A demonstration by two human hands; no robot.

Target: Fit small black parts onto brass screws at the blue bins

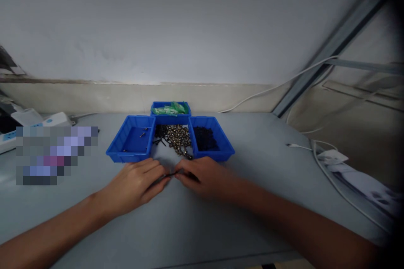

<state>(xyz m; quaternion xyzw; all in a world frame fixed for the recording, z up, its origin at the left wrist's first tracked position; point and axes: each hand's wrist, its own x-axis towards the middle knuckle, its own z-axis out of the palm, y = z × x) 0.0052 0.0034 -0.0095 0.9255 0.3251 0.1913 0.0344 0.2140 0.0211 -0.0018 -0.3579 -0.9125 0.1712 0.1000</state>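
Both hands meet in front of the bins, fingertips pinched. A thin dark piece (pixel 171 174) runs between them; its exact kind is too small to make out. My left hand (pixel 139 180) is closed on its left end, and my right hand (pixel 205 176) on its right end. Just beyond the fingers lies a pile of brass-coloured metal fittings (pixel 178 136), with small black parts (pixel 160 131) at its left. The left blue bin (pixel 118 143) holds a few brass-coloured pieces. Many black parts (pixel 205 138) fill much of the right blue bin (pixel 225 145).
A back blue bin (pixel 171 119) holds green plastic bags (pixel 170 109). Power strips (pixel 57 120) and a pixelated patch lie at the left of the grey table (pixel 151 235). At the right are a white cable (pixel 331 193), a plug end and a metal frame (pixel 303 77).
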